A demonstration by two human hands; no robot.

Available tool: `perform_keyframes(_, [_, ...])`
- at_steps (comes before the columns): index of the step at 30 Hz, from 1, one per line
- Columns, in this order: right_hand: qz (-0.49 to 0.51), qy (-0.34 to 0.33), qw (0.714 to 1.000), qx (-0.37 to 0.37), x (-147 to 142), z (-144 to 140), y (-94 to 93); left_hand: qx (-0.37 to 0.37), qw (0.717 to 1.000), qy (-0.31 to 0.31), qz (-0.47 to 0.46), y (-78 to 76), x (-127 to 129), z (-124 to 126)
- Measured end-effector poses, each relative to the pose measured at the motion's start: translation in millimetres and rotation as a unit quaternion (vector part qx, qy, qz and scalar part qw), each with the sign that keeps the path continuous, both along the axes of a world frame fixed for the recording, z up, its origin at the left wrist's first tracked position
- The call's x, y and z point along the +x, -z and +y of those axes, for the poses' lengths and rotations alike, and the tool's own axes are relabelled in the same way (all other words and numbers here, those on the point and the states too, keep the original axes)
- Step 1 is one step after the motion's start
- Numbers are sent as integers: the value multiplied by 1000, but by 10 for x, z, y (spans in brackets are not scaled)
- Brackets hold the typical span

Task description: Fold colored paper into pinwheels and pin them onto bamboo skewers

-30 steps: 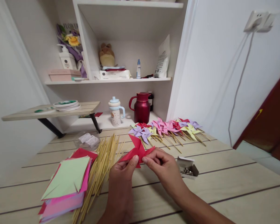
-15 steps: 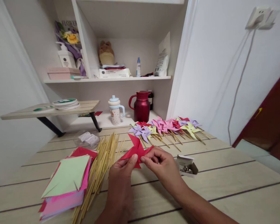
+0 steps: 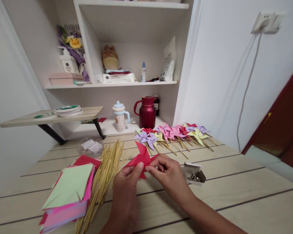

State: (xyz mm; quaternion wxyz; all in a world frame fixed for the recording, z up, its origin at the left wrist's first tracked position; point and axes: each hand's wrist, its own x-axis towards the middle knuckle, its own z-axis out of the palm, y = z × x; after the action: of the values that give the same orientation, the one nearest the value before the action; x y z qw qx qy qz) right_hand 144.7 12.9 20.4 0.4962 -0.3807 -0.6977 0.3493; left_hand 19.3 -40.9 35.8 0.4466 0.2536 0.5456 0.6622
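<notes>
Both my hands hold a folded red paper pinwheel [image 3: 142, 157] just above the wooden table [image 3: 234, 195]. My left hand [image 3: 127, 190] pinches its lower left part with thumb and fingers. My right hand [image 3: 167, 177] pinches the centre from the right. A bundle of bamboo sticks [image 3: 104, 177] lies left of my hands. Beside it sits a stack of coloured paper squares [image 3: 68, 193] with a pale green sheet on top. A small open box of metal pins [image 3: 194, 175] rests just right of my right hand.
A row of finished pinwheels on sticks [image 3: 172, 133] lies at the table's far side. Behind them stand a dark red jug [image 3: 146, 112] and a spouted cup [image 3: 120, 116]. A small clear packet [image 3: 91, 147] lies far left. A raised wooden shelf [image 3: 51, 117] juts out at left.
My hands and the red pinwheel have stayed almost in place; my right fingers have closed in slightly toward the centre of the paper.
</notes>
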Motion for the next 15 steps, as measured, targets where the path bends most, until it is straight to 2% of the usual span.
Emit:
perform_keyframes(4, [45,47,997,-33,79,41,-16,1,1000,15,-7,18,-45,16])
perform_keyframes(7, [87,62,994,4,150,100,-55,1,1000,-13,22,46,-66,38])
perform_keyframes(9, [98,26,995,-1,177,135,-75,-7,998,-25,51,55,-69,50])
perform_keyframes(11, [110,-49,990,-74,182,159,-79,-13,997,-19,76,51,-66,55])
perform_keyframes(13, [132,-129,970,-158,170,170,-70,-14,995,-12,95,36,-61,49])
perform_keyframes(15, [148,-174,955,-189,154,173,-60,-9,994,-9,111,15,-56,37])
